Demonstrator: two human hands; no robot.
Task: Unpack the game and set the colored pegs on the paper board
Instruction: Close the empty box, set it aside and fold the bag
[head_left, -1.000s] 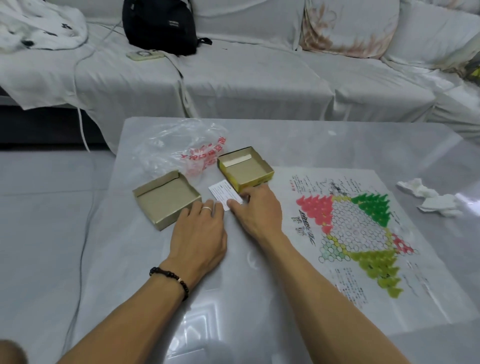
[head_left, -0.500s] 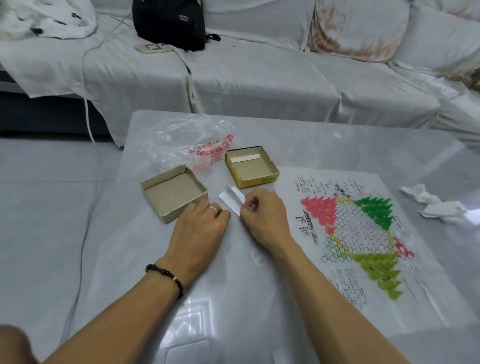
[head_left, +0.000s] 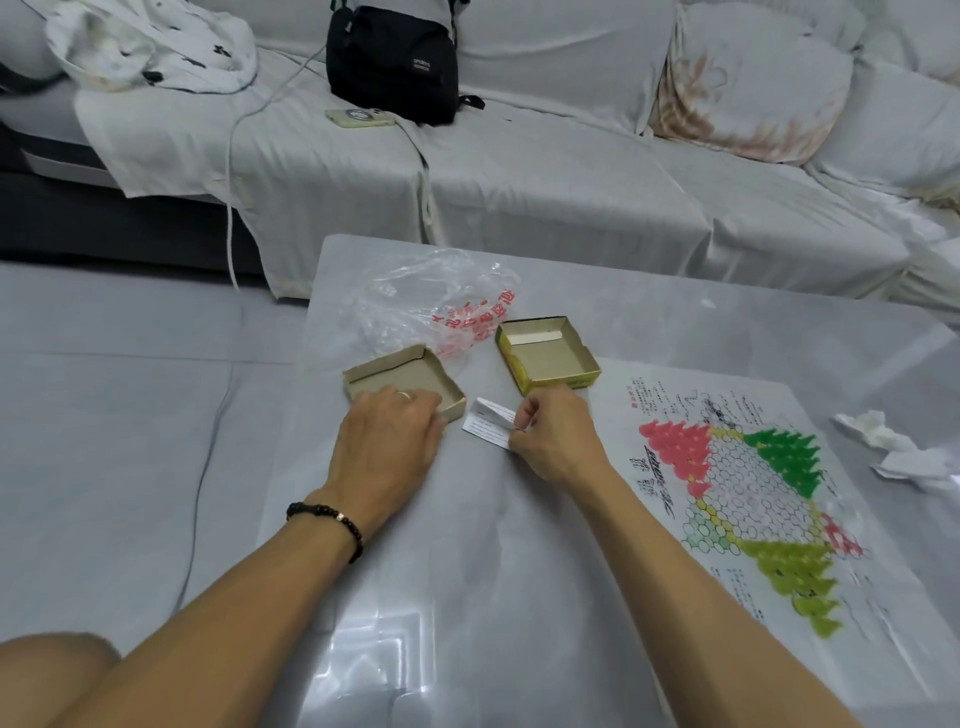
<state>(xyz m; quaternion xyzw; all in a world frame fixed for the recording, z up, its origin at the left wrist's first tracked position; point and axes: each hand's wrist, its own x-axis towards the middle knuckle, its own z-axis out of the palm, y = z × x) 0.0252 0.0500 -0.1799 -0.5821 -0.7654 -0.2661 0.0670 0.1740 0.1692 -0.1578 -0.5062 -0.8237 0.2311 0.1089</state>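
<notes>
Your right hand (head_left: 558, 441) has its grip pinched on the folded white slip (head_left: 491, 423) mid-counter, while your left hand (head_left: 387, 441) lies with relaxed fingers over the brown tray's (head_left: 395, 379) near edge. The paper board (head_left: 737, 499) with its colored pegs (head_left: 675, 441) lies along the counter's (head_left: 467, 597) right side; farther back sits the yellow box (head_left: 545, 356).

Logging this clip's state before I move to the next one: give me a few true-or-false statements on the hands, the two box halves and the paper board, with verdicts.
1. The right hand pinches the small folded paper slip. True.
2. The left hand holds a green peg. False: it rests at the near edge of the plain cardboard tray and no peg shows in it.
3. Both box halves, the plain tray and the yellow-sided tray, lie open side up. True.
4. The paper board carries no pegs. False: red pegs, green pegs and yellow-green pegs fill its corners.
5. The clear plastic bag lies on the paper board. False: it lies on the table behind the trays.
</notes>
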